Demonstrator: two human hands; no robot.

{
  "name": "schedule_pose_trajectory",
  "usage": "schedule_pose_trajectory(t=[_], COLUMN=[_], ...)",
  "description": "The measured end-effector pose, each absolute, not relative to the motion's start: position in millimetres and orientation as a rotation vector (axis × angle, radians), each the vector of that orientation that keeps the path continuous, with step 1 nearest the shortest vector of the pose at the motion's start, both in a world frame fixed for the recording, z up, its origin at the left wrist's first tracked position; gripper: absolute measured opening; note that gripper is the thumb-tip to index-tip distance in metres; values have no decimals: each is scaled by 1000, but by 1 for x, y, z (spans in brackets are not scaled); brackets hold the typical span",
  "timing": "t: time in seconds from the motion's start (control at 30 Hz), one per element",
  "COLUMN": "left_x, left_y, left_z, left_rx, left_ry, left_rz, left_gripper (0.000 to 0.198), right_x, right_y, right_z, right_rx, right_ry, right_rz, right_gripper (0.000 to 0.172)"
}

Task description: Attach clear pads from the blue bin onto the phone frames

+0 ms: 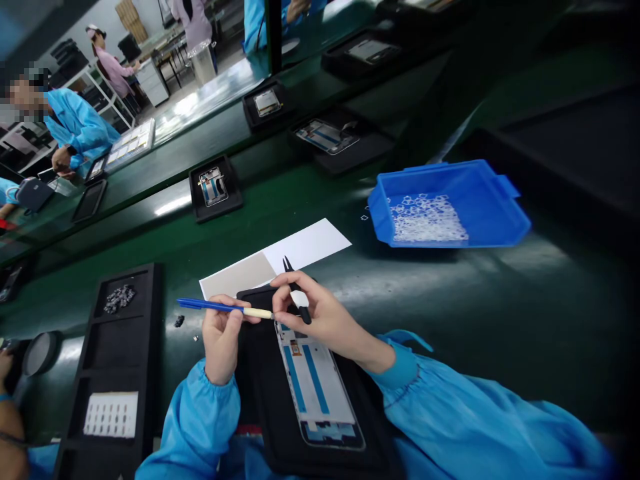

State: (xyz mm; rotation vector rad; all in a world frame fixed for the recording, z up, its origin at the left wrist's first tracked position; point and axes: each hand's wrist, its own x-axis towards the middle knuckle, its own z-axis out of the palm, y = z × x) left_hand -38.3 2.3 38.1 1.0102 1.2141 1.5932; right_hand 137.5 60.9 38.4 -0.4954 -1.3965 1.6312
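Note:
My left hand point(223, 343) is closed around a pen point(215, 305) with a blue body and a cream end, held nearly level. My right hand point(333, 320) keeps black tweezers point(303, 311) tucked among its fingers, tips pointing up and away. Its thumb and a finger meet at the cream end's tip; whether they pinch something small there I cannot tell. Below both hands a phone frame point(320, 373) with blue strips lies in a black tray point(273, 413). My right hand hides part of the frame's top end.
A blue bin point(493, 213) of small white pieces stands right. A white sheet point(310, 247) lies ahead. Left is a black compartment tray point(115, 343) with small dark parts and a white card point(111, 415). Phone trays point(215, 210) line the bench; a co-worker point(83, 127) sits across.

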Motion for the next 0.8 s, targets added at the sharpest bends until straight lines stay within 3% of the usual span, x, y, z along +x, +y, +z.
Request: schedule_pose_trajectory(t=[0.43,0.63,0.7,0.8], left_x=[-33,-41,-43,-43], left_y=[2,6,7,6], left_z=[27,23,23,22], left_rx=[1135,1110,1127,1165], left_ry=[1369,1431,1426,1433], left_rz=[1756,1787,1770,1740], left_gripper=[25,24,24,25], right_x=[139,247,284,308], right_y=[57,128,148,160], right_z=[42,41,37,30], right_rx=[-617,-1311,-1680,-1774], right_ry=[-1439,-1330,-1473,-1563], right_rz=[1327,379,186,107], right_gripper=[23,30,21,25])
